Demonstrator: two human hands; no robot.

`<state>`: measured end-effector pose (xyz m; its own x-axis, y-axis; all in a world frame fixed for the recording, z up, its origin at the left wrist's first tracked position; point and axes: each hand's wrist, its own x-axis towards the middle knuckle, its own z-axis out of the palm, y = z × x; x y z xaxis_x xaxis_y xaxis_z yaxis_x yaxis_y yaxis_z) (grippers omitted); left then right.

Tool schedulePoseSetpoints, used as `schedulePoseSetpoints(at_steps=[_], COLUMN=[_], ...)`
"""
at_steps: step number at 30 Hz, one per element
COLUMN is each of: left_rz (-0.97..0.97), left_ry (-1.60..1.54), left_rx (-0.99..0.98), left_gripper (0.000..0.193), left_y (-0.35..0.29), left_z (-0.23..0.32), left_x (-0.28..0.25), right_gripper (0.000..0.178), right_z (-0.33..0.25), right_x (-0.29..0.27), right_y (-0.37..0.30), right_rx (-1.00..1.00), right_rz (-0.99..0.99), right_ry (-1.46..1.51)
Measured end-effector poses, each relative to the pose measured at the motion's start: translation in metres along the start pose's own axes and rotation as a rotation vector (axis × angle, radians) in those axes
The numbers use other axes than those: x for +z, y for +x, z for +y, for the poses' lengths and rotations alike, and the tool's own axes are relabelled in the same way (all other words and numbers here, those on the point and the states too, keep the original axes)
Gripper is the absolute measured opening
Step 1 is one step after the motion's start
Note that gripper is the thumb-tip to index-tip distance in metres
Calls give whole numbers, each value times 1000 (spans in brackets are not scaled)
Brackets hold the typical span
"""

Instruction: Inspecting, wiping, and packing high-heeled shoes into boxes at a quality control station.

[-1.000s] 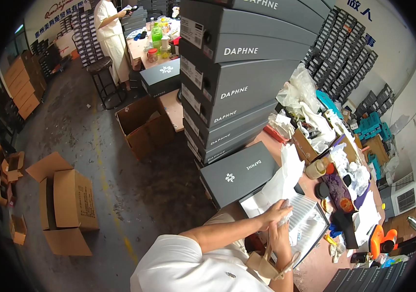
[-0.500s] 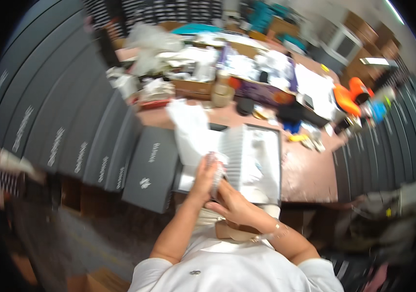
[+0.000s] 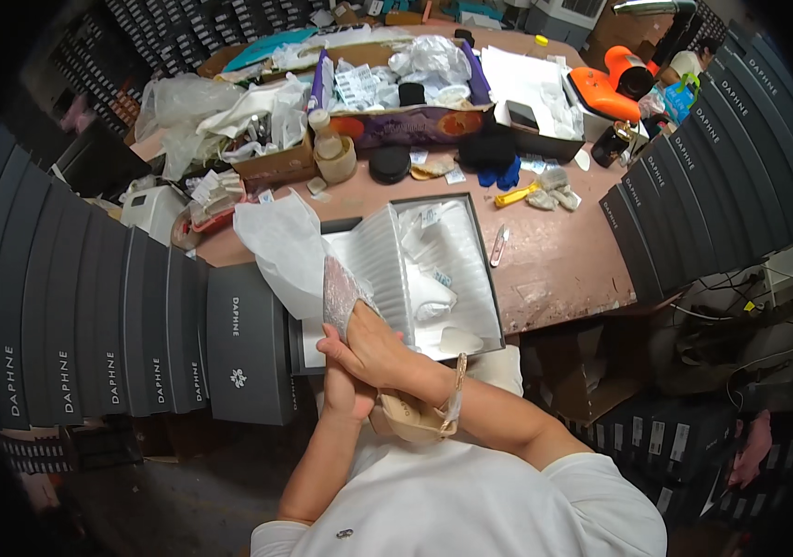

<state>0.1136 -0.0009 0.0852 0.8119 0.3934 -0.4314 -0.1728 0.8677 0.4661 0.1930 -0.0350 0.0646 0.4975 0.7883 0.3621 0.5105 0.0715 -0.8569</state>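
A pointed shoe with a glittery toe (image 3: 344, 295), beige inside and fitted with an ankle strap (image 3: 457, 395), lies between my two hands, its toe pointing away from me. My right hand (image 3: 376, 345) closes over its front part, fingers curled near the opening. From below and the left, my left hand (image 3: 347, 382) wraps round the shoe. Both hands are over the near left edge of an open shoebox (image 3: 498, 306). White tissue paper (image 3: 276, 251) spreads beside the toe. Within the box are a ribbed foam sheet (image 3: 380, 255) and crumpled white wrapping (image 3: 433, 297).
A closed grey shoebox (image 3: 252, 325) adjoins the open one. Stacked dark boxes flank the table at left (image 3: 71, 306) and right (image 3: 721, 158). Small scissors (image 3: 500, 246) and a yellow-handled brush (image 3: 517, 195) lie right of the box. Farther back stands a purple carton (image 3: 406, 125) of paper.
My view has shifted and sharpened. My right hand has moved up over the front of the shoe, and my left hand has gone lower beneath it. The glittery toe now shows clearly.
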Motion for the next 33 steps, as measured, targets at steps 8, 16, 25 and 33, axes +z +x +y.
schedulePoseSetpoints(at_steps=[8,16,25,33], left_rz=[204,-178,-32,-71], left_ry=[180,111,63,27], left_rx=[71,-247,-187,-293], left_gripper=[75,82,74,45], left_y=[9,39,40,20], left_z=[-21,11,-4,-8], left_x=[-12,-21,-23,-44], right_gripper=[49,23,24,24], right_z=[-11,57,-21,20], right_x=[-35,-130,-128,-98], right_y=[-22,-56,-46,-35], right_rx=[28,279,-210,157], right_rz=[-139,-497,-20,-255], right_ry=[55,-693,-135,49])
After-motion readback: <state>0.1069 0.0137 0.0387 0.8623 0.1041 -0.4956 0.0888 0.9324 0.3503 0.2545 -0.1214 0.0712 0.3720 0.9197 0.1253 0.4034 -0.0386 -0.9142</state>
